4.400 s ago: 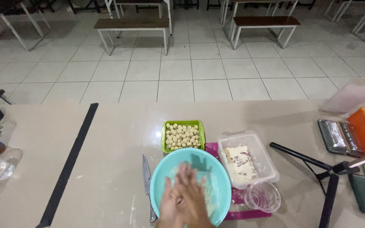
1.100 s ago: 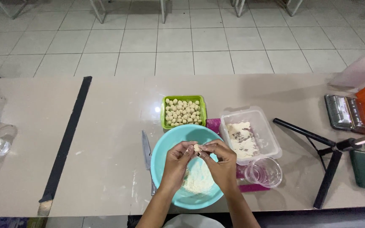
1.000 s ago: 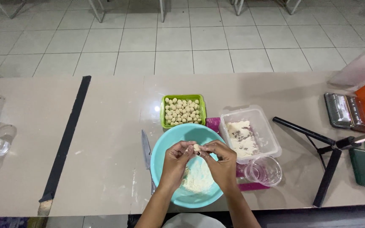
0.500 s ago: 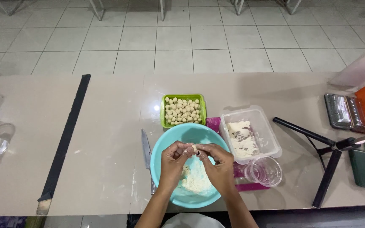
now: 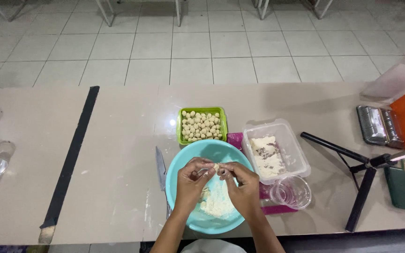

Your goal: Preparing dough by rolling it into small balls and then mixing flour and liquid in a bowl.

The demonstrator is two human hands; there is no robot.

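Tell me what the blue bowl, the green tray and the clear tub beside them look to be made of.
Blue bowl: probably plastic, with an even turquoise colour and a soft sheen. Green tray: likely plastic too, bright uniform lime with thin walls and rounded corners. Clear tub: seemingly thin see-through plastic, slightly cloudy; the pale dough inside shows through its walls.
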